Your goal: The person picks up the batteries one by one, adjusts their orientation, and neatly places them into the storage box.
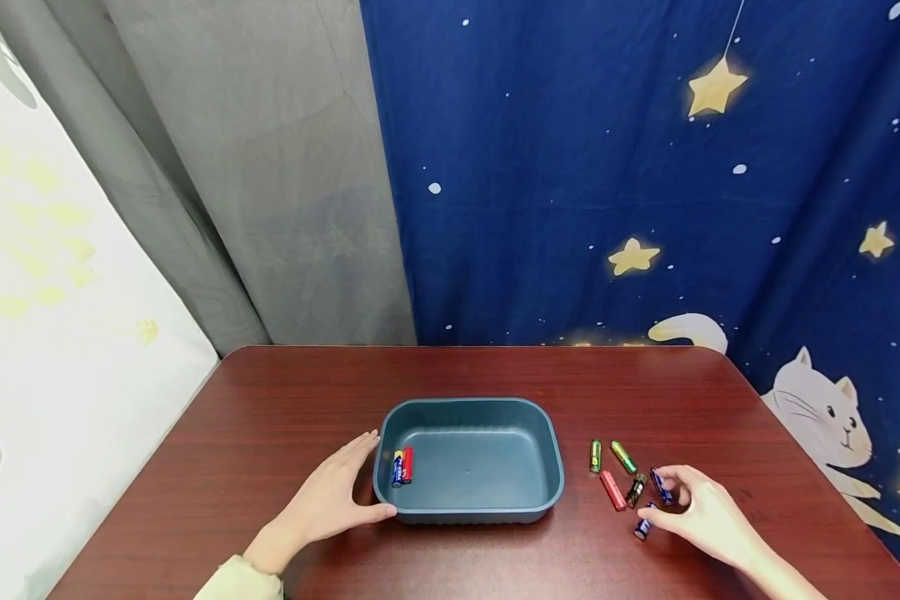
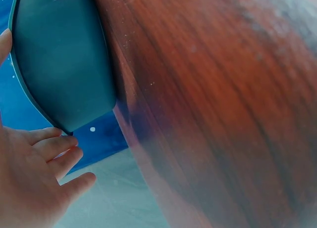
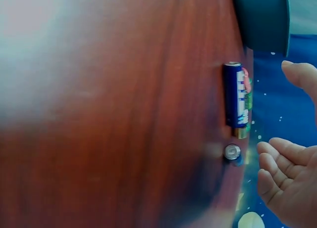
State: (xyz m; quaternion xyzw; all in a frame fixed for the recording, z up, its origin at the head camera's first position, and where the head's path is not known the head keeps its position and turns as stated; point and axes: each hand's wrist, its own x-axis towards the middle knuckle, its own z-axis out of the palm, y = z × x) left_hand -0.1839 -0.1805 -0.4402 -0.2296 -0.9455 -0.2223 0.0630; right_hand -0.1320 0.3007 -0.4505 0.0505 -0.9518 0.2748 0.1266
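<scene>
My left hand (image 1: pixel 330 492) rests against the left end of a blue-grey plastic tray (image 1: pixel 467 514), fingertips at the left rim and thumb at the near corner. Inside the tray, at its left, lie a blue battery (image 1: pixel 397 469) and a red battery (image 1: pixel 408 465) side by side. Over the right of the table, my right hand (image 1: pixel 708 512) is spread above two blue batteries. Its thumb overlaps the nearer blue battery (image 1: pixel 642 528), its fingers the farther blue battery (image 1: pixel 662 488). In the right wrist view, a gap shows between thumb and fingers, with nothing held.
Left of the right hand lie a black battery (image 1: pixel 635 490), a red battery (image 1: pixel 612 491) and two green batteries, one upright in view (image 1: pixel 596 456), one slanted (image 1: pixel 623 457). The brown table (image 1: pixel 300 392) ends at grey and blue curtains (image 1: pixel 540 208).
</scene>
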